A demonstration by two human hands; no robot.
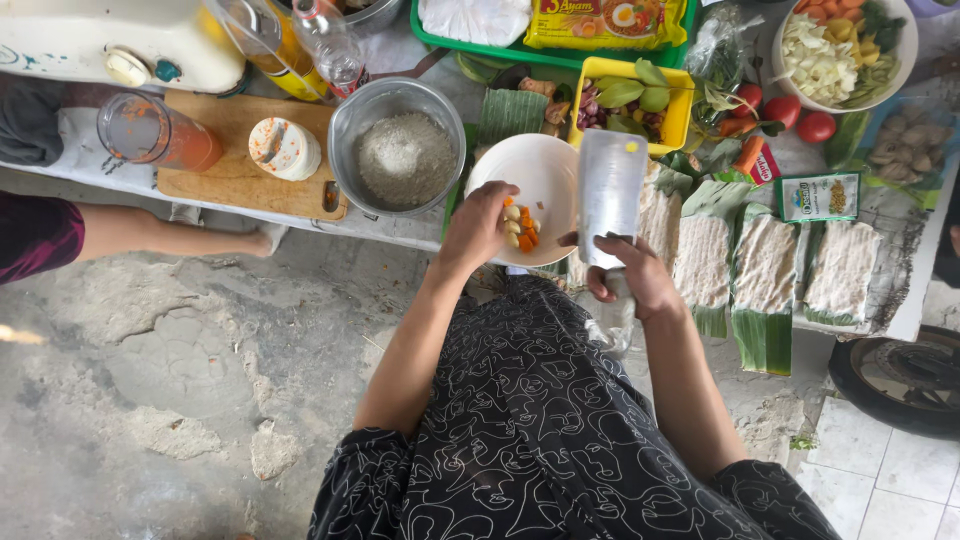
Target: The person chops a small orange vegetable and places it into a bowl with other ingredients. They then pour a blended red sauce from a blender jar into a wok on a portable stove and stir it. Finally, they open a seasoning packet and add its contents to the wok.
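One white bowl, one cleaver, one metal pot of white grains, three red tomatoes, four tempeh slabs on banana leaves. Left hand curls half-closed, pinching orange and pale vegetable pieces at the bowl's 7 o'clock rim. Right hand grips the cleaver handle tight, blade upright at the bowl's 3 o'clock. Yellow tray at 1 o'clock, cutting board at 9 on the tabletop.

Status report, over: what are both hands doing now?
Left hand on chopped orange and pale pieces in white bowl. Right hand grips cleaver, blade up. Metal bowl of white grains close left.
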